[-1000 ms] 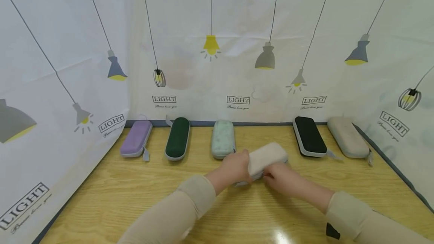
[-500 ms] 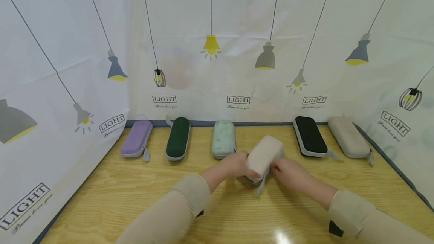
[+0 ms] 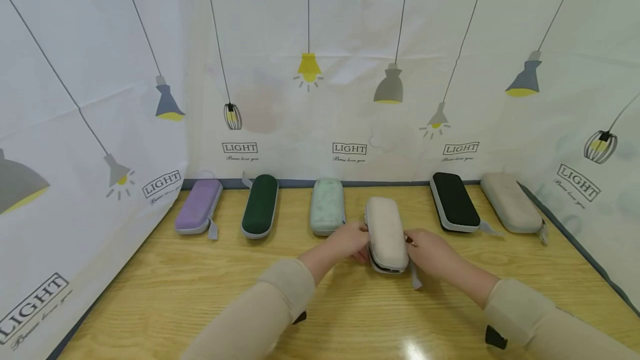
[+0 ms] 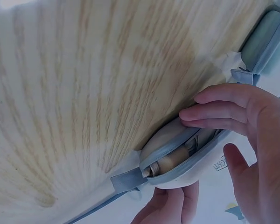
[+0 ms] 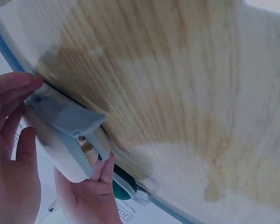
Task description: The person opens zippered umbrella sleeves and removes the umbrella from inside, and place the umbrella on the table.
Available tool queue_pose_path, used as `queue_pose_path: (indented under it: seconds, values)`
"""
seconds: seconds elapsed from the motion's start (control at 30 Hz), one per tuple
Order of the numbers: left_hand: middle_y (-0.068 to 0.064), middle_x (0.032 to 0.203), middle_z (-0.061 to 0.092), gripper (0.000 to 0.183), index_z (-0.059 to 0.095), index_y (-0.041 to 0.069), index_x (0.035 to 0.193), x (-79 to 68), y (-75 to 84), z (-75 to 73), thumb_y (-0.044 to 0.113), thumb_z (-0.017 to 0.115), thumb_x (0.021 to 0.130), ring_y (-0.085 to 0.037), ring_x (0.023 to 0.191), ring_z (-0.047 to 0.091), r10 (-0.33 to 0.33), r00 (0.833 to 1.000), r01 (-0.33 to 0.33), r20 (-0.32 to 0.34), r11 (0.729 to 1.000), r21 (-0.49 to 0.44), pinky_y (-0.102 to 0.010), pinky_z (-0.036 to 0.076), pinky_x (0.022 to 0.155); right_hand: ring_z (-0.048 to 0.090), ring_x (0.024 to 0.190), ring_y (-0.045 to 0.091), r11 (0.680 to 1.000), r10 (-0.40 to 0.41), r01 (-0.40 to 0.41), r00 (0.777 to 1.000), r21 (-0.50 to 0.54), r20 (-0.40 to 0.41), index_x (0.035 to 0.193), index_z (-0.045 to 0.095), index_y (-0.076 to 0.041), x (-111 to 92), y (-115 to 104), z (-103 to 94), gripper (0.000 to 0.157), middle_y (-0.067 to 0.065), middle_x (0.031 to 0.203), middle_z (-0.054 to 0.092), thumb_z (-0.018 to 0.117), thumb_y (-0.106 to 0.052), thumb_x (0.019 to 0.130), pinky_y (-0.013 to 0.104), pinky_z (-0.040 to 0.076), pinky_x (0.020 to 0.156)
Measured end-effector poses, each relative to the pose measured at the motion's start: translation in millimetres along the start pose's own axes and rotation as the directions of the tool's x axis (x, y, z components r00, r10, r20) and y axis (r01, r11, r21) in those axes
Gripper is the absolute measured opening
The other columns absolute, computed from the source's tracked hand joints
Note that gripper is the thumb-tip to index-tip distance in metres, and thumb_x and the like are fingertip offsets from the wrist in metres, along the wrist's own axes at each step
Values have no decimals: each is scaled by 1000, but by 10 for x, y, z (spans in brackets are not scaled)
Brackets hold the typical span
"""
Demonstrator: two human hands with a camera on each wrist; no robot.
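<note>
A cream zip case (image 3: 387,232) with a grey zip edge lies between my hands, its long side pointing away from me. My left hand (image 3: 347,241) holds its left side, and my right hand (image 3: 432,251) grips its right edge. In the left wrist view the zip stands parted along one side, with a tan rounded thing (image 4: 172,161) inside whose kind I cannot tell. A grey pull strap (image 5: 74,116) hangs from the case in the right wrist view. Some fingertips are hidden by the case.
Along the back lie a purple case (image 3: 198,204), a dark green case (image 3: 260,204), a mint case (image 3: 327,204), a black case (image 3: 454,199) and a beige case (image 3: 510,201). Behind them rises a lamp-print backdrop (image 3: 280,99). The tabletop (image 3: 200,288) is wood-grained.
The cream case has turned from a slant to nearly straight away from me. My left hand has shifted from its near end to its left side; the pull strap now hangs at the near right.
</note>
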State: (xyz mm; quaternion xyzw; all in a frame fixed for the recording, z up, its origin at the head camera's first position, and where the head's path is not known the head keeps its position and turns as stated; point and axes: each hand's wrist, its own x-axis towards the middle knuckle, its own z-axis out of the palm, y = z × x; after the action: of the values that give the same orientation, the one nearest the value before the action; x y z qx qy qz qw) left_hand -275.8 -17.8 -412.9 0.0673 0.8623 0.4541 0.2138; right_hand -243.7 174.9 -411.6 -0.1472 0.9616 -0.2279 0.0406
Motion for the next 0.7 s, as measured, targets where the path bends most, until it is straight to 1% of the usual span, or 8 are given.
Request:
queue_pose_path:
  seconds: [0.07, 0.13, 0.3, 0.47, 0.5, 0.57, 0.63, 0.7]
  values:
    - [-13, 67, 63, 44, 43, 1, 129, 16, 1, -3, 16, 42, 88, -27, 61, 63, -17, 1000, 17, -22, 1000, -4, -36, 50, 58, 52, 103, 31, 1000, 0, 0, 1000, -5, -7, 121, 50, 7, -9, -29, -9, 36, 21, 114, 54, 41, -14, 93, 43, 43, 82]
    - [-13, 68, 63, 39, 48, 2, 124, 38, -3, -2, 14, 43, 88, -27, 60, 63, -25, 999, 24, -42, 1000, -16, -36, 50, 56, 46, 111, 35, 1000, 2, -2, 1000, -1, -11, 126, 44, 9, -14, -62, -24, 42, 25, 121, 48, 42, -16, 92, 46, 40, 86]
    - [-11, 71, 61, 27, 56, 4, 112, 96, -13, 6, 11, 50, 86, -24, 60, 61, -43, 997, 39, -70, 998, -52, -35, 50, 55, 46, 109, 34, 999, -39, 38, 997, -15, -67, 127, 45, 4, 6, -121, -19, 49, 22, 121, 46, 51, -27, 89, 46, 40, 86]
    - [-10, 69, 62, 43, 48, 4, 124, 108, -8, 11, 9, 57, 82, -23, 60, 62, -71, 994, 67, -82, 996, -53, -36, 51, 56, 42, 112, 36, 990, -139, 133, 983, -55, -118, 126, 48, -2, 43, -181, 25, 59, 21, 125, 43, 62, -39, 82, 50, 36, 89]
    - [-11, 68, 62, 46, 46, 2, 126, 108, -11, 13, 8, 57, 81, -23, 60, 62, -67, 994, 63, -82, 997, -54, -36, 51, 56, 41, 113, 36, 984, -172, 165, 978, -66, -119, 125, 50, -4, 48, -193, 33, 59, 20, 126, 43, 64, -39, 81, 50, 35, 90]
    - [-12, 66, 63, 41, 51, -2, 120, 112, -23, 17, 6, 58, 80, -24, 59, 63, -59, 995, 56, -78, 997, -48, -35, 51, 55, 39, 115, 36, 962, -263, 251, 958, -106, -113, 121, 54, -7, 54, -207, 47, 54, 18, 128, 42, 66, -38, 79, 51, 34, 91]
    - [-12, 65, 63, 27, 60, -5, 103, 111, -35, 20, 4, 58, 78, -25, 58, 63, -50, 996, 47, -77, 998, -45, -34, 51, 53, 39, 117, 34, 930, -354, 340, 931, -141, -88, 118, 57, -10, 62, -215, 61, 47, 15, 129, 43, 67, -34, 78, 51, 33, 92]
    - [-13, 63, 63, 11, 64, -4, 84, 109, -42, 19, 1, 57, 76, -25, 57, 63, -49, 995, 46, -83, 998, -36, -33, 51, 51, 38, 118, 32, 889, -438, 422, 897, -179, -58, 116, 59, -11, 70, -212, 71, 43, 12, 129, 44, 68, -31, 79, 49, 33, 93]
